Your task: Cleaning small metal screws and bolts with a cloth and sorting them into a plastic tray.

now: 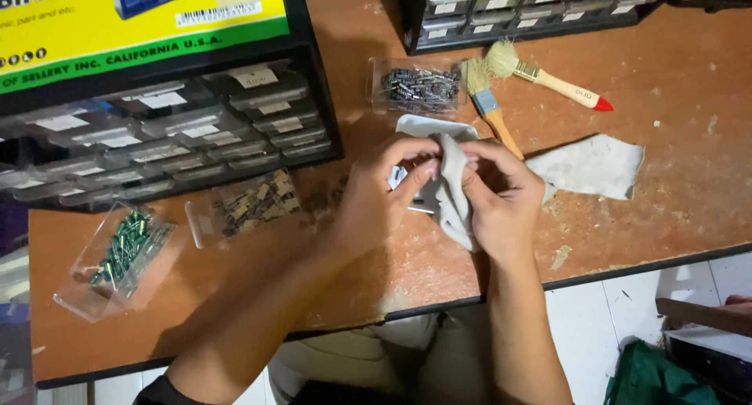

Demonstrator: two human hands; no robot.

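Lying between both hands at mid-bench: one grey, crumpled cloth rag [453, 193], hanging down from the fingertips over the worn orange-brown wooden bench [666, 186]. The left hand [376, 197] is curling its fingers and pinching the rag's upper edge, with a small clear plastic drawer tray [427, 127] showing partly behind and below it; whether that hand is also gripping the tray cannot be told. The right hand [501, 197] is closing its fingers and thumb on the rag from the other side, just beside the left, fingertips nearly meeting.

Sitting around them:
- a second pale grey rag piece [591, 166], lying flat just to the right of the right hand;
- a small wooden-handled brush with a blue ferrule [489, 107], resting above the hands;
- a second wooden-handled brush with a red tip [560, 82], lying beside the first, bristles touching;
- a clear tray of dark cylindrical parts [415, 90], standing left of the brushes;
- a clear tray of tan flat parts [247, 205], lying left of the left forearm;
- a clear tray of green parts [121, 256], tilting near the bench's left end;
- a black multi-drawer parts cabinet [172, 131], occupying the upper left;
- another drawer cabinet [533, 9], standing along the far edge.
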